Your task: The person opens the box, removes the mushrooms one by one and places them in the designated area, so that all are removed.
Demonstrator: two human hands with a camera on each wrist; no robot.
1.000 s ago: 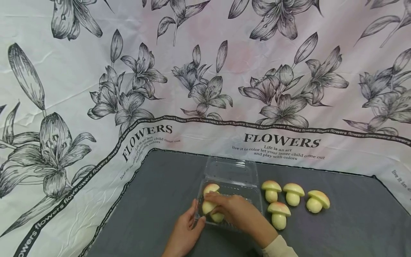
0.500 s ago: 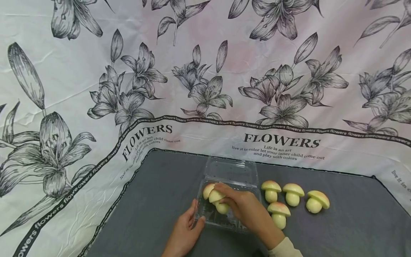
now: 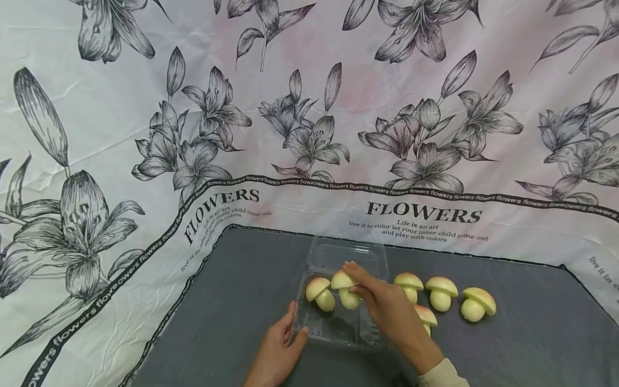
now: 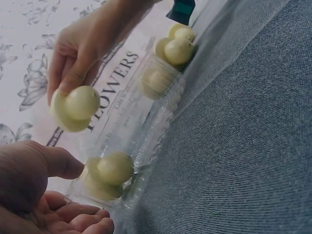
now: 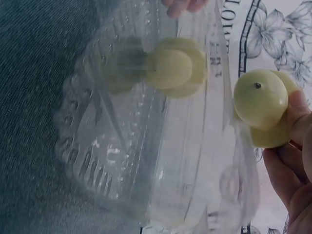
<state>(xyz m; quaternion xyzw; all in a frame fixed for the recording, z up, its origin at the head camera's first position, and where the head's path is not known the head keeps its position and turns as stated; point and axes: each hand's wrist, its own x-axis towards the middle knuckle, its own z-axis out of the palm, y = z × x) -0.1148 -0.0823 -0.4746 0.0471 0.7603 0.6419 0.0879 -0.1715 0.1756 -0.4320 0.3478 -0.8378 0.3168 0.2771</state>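
Observation:
My right hand pinches a pale yellow-green toy mushroom with a reddish cap, thumb and fingers on the cap. In the right wrist view this held mushroom is outside the box wall, raised above it. A clear plastic clamshell box stands with its lid tipped back. Another mushroom lies tilted at the box's left side. With thumb and fingers, my left hand holds the box's near left corner; in the left wrist view the thumb is beside the lying mushroom.
Right of the box, several more mushrooms stand on the dark grey tabletop, among them one at the far right. One mushroom is partly hidden by my right forearm. A flower-printed cloth hangs behind.
My right hand has lifted a mushroom from the box's left side and carried it rightward and away from me. The other mushroom now lies in plain view. My left hand has stayed put.

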